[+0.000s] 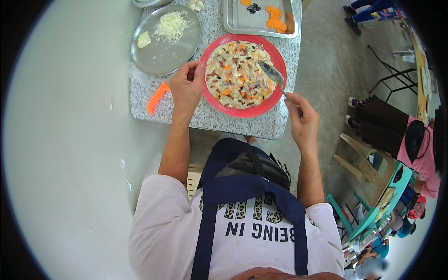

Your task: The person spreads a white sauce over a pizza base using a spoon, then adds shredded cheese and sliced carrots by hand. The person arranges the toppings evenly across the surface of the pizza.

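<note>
A red plate (277,49) carries a flat, creamy white salad-like food (238,77) with orange, dark and reddish-brown bits on top. My left hand (186,84) is closed at the plate's left rim, thumb and fingertips pinching its edge. From the right, my right hand (303,116) grips a metal spoon (274,73) by its handle. The bowl of the spoon lies over the right part of the food, its tip touching or just above the surface. Left of the plate, next to my left wrist, rests an orange-handled tool (157,98), its kind unclear.
An oval metal platter (163,63) holds shredded white cheese (172,27) and a pale chunk (144,39). A metal tray (238,28) behind the plate has orange slices and dark pieces. The speckled table (217,122) ends close to me. Chairs and people are off to the right.
</note>
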Available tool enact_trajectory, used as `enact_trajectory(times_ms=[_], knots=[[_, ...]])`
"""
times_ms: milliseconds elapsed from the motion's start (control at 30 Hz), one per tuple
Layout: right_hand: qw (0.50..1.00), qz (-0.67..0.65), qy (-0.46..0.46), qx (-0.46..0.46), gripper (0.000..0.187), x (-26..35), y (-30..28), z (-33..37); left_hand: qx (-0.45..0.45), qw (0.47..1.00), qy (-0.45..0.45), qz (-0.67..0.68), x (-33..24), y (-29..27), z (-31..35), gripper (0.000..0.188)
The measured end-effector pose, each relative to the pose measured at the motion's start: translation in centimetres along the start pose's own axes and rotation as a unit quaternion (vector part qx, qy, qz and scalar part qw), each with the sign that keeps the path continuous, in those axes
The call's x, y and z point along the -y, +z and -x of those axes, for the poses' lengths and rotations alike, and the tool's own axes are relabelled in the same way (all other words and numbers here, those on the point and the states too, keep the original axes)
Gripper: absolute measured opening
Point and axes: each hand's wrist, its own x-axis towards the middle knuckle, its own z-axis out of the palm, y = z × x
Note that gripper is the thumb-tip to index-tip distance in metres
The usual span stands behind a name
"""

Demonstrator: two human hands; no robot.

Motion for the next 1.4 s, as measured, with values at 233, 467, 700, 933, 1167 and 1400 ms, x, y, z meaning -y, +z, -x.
enact_trajectory(times_ms=[233, 467, 700, 933, 1167, 1400], knots=[[0.996, 0.049, -0.035, 0.062, 0.020, -1.0, 2.2, -0.6, 0.214, 0.944, 0.168, -0.186, 1.9, 1.9, -2.5, 0.014], [0.999, 0.031, 0.012, 0.035, 0.017, -1.3, 0.6, -0.8, 0.161, 0.944, 0.221, -0.186, 0.3, 6.3, -10.9, 0.021], [0.998, 0.003, 0.064, -0.016, 0.016, -1.9, -0.5, 0.3, 0.224, 0.884, 0.296, -0.285, 1.4, 15.9, -20.1, 0.029], [0.996, 0.012, 0.072, -0.053, 0.017, -2.5, -1.0, 1.0, 0.302, 0.803, 0.323, -0.400, 2.6, 20.4, -22.3, 0.044], [0.992, 0.008, 0.104, -0.070, 0.018, -3.4, -1.0, 1.4, 0.342, 0.777, 0.299, -0.436, 2.1, 20.4, -21.7, 0.043], [0.993, 0.045, 0.088, -0.057, 0.018, -1.9, -1.0, -3.8, 0.330, 0.837, 0.280, -0.335, 4.0, 19.6, -23.3, 0.048]])
